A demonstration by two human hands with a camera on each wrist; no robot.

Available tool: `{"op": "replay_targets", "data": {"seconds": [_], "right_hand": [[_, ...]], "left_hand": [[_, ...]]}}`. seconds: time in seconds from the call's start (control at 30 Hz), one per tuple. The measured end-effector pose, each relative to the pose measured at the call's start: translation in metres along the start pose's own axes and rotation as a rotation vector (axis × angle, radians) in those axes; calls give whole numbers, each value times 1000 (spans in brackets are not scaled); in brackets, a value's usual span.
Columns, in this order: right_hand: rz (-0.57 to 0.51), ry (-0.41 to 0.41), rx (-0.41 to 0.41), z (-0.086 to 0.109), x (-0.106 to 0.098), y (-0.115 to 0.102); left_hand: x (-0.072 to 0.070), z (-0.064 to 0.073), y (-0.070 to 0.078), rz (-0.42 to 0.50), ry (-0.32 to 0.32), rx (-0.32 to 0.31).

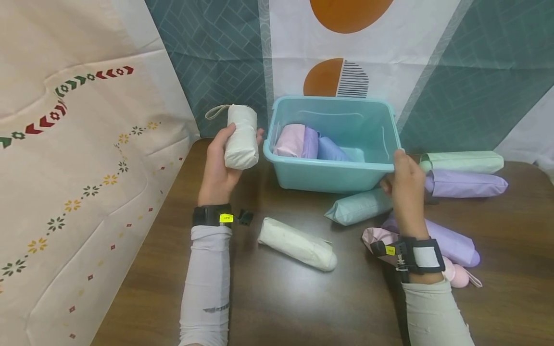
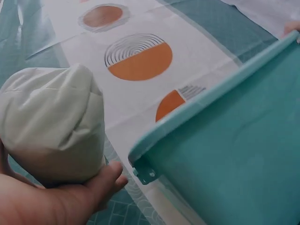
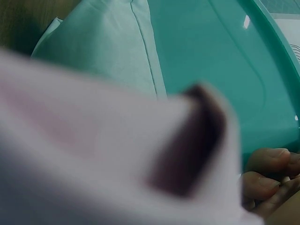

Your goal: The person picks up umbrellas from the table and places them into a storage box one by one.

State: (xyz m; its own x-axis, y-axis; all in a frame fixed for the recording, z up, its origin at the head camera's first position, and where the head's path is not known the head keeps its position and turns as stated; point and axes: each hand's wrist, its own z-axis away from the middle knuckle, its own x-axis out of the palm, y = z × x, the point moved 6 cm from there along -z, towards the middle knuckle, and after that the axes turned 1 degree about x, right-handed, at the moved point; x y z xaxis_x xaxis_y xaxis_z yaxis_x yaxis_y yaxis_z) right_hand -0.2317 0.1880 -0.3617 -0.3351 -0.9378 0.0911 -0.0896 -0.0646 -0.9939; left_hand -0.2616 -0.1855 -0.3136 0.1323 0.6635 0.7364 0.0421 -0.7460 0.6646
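My left hand (image 1: 215,175) grips a white folded umbrella (image 1: 241,139) upright, left of the teal plastic bin (image 1: 329,175). A cord loop sticks out from the umbrella's top. In the left wrist view, fingers and thumb curl round the white umbrella (image 2: 56,117), beside the bin's rim (image 2: 211,98). With my right hand (image 1: 408,192) I hold the bin's front right corner; its curled fingers (image 3: 269,161) show against the bin wall in the right wrist view. Inside the bin, at the left, lie a pink umbrella (image 1: 291,140), a purple one (image 1: 310,143) and a blue one (image 1: 332,150).
Before the bin lie a second white umbrella (image 1: 296,242) and a grey-green one (image 1: 361,206). Under my right forearm are a pink umbrella (image 1: 378,236) and a purple one (image 1: 452,242). Pale green (image 1: 465,162) and lavender (image 1: 469,184) umbrellas lie right of the bin. Patterned cloth hangs behind.
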Motion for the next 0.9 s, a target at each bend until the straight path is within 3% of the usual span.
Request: {"op": "replay_targets", "data": {"seconds": [0.17,0.43,0.6,0.77,0.9], "right_hand": [[3,-1,2,0,-1,1],[8,-1,4,0,-1,0],[13,-8,-5,0,0,0],[7,-4,7,-1,-1,2],[16,1,18,-1,-1,2]], "left_hand": [[0,-3,-2,-109,7,69],[9,-5,-13,-271,-42,138],[12,-5,-15,-303,-21,156],[21,-3,-18,-315,-85,181],[24,-4,-19,-390,-111,200]]}}
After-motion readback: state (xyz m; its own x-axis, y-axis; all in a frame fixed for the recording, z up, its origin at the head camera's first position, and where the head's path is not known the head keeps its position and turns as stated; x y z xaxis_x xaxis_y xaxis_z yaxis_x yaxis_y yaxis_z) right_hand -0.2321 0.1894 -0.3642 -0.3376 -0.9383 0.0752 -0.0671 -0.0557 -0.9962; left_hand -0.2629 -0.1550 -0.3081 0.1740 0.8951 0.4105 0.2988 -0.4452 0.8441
